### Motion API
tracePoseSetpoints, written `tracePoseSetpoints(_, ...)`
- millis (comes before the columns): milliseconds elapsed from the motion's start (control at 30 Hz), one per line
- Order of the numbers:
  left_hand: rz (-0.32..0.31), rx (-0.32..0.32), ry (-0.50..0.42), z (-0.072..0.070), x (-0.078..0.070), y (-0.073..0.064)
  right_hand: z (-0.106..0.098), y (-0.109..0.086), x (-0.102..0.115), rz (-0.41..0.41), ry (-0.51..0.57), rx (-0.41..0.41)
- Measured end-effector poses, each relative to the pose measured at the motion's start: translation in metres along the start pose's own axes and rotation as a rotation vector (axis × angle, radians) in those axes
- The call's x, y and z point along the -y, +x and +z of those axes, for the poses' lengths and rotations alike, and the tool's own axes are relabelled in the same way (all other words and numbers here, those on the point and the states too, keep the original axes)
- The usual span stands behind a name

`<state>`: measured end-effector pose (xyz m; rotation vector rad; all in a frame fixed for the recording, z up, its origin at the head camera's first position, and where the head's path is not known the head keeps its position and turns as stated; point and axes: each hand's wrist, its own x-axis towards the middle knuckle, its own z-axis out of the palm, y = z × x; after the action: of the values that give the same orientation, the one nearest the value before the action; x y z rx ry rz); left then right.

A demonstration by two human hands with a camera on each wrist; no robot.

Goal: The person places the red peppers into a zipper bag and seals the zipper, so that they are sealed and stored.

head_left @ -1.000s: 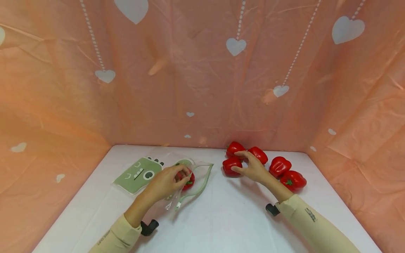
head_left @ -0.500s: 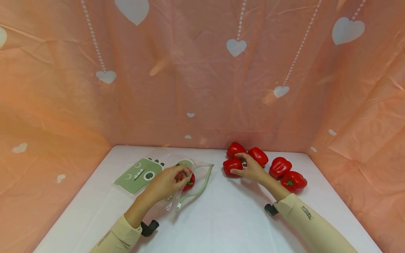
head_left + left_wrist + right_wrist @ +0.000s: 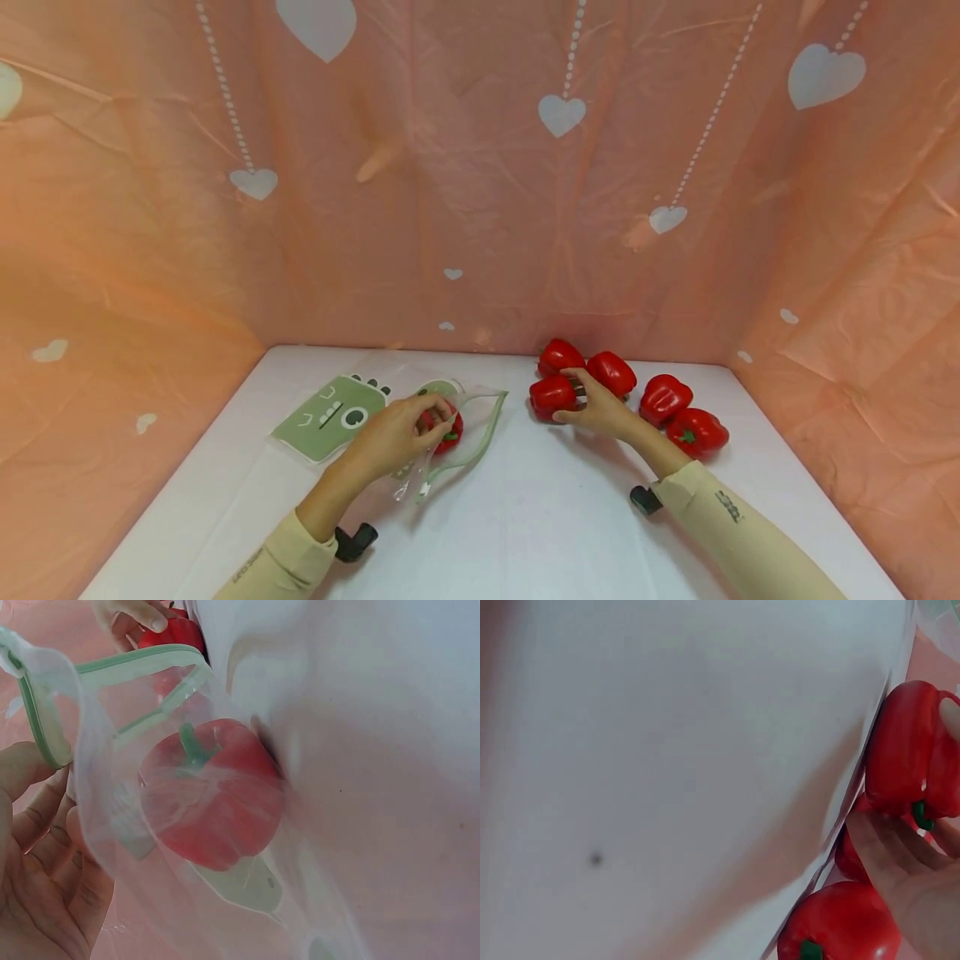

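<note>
My left hand (image 3: 390, 433) pinches the mouth of a clear zip bag (image 3: 101, 802) between thumb and fingers, beside its green zip strip (image 3: 486, 433). Inside that bag lies a red bell pepper (image 3: 214, 806), stem toward the opening, partly behind my fingers in the head view. On the right, my right hand (image 3: 603, 410) grips another red bell pepper (image 3: 551, 395), thumb on the near side and fingers at the back. In the right wrist view this bell pepper (image 3: 904, 750) shows its green stem toward the palm.
Behind the gripped pepper sit a red pepper (image 3: 560, 357) and another red pepper (image 3: 612, 372). Farther right are two more, a pepper (image 3: 665, 398) and a pepper (image 3: 697, 432). A green monster-print bag (image 3: 330, 417) lies flat at left. An orange curtain (image 3: 480, 183) encloses the white table (image 3: 517, 533).
My right hand's thumb and fingers have closed round the front pepper, which has tilted slightly. My left hand and the bag have stayed in place.
</note>
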<state>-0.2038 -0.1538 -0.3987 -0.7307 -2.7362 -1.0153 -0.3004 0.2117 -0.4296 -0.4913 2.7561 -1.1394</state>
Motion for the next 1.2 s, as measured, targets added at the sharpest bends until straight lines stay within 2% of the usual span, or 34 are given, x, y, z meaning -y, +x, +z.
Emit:
tracePoseSetpoints(333, -0.011, 0.006, -0.006, -0.001, -0.002, -0.002, -0.001, 0.008, -0.026, -0.028, 0.016, 0.015)
tracePoseSetpoints(500, -0.013, 0.004, 0.013, 0.000, -0.001, 0.000, -0.006, 0.003, -0.015, -0.047, 0.012, 0.025)
tracePoseSetpoints(667, -0.011, 0.002, 0.019, 0.000, 0.000, 0.001, -0.006, -0.003, -0.002, -0.007, 0.003, 0.030)
tracePoseSetpoints(867, -0.011, 0.000, 0.023, 0.000, 0.001, 0.001, -0.001, -0.002, 0.000, -0.005, -0.016, 0.000)
tracePoseSetpoints(1067, -0.011, 0.001, 0.027, 0.001, 0.001, 0.001, 0.001, -0.007, 0.004, 0.049, 0.006, -0.033)
tracePoseSetpoints(1200, -0.015, -0.002, 0.029, 0.000, 0.001, 0.000, 0.002, -0.009, 0.006, 0.046, 0.024, -0.036)
